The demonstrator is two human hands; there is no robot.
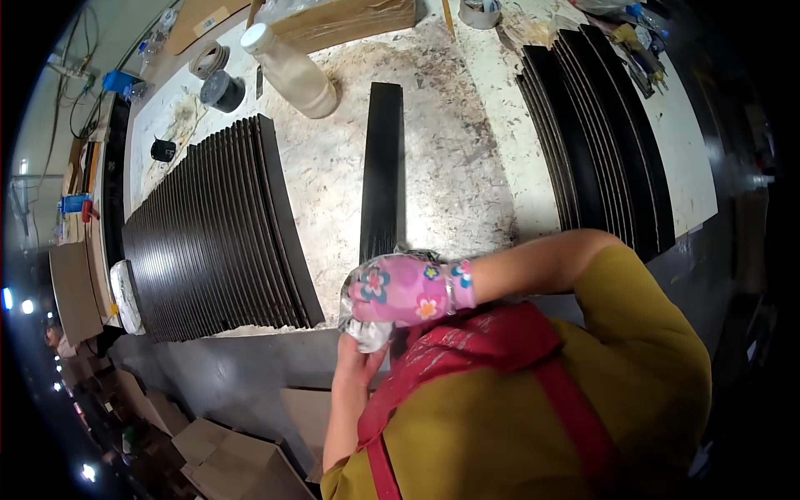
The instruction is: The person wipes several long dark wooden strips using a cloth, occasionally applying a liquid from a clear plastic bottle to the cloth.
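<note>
A long, narrow black board (382, 167) lies on the worktable, pointing away from me. My right hand (412, 292), in a pink glove with a flower print, grips a crumpled grey rag (367, 335) over the board's near end. Just below the rag, at the table's front edge, is my bare left hand (360, 360). Its fingers are bent and partly covered by the rag, so what they hold is hidden. To the left stands a tight row of black boards (208, 242) on edge. More black boards (592, 133) are grouped at the right.
A white-capped bottle (292, 73), a dark jar (222, 90) and a cardboard box (350, 25) stand toward the back. Hand tools (642, 62) lie at the far right. Cardboard boxes (237, 458) sit on the floor at the lower left. The tabletop (450, 150) is stained.
</note>
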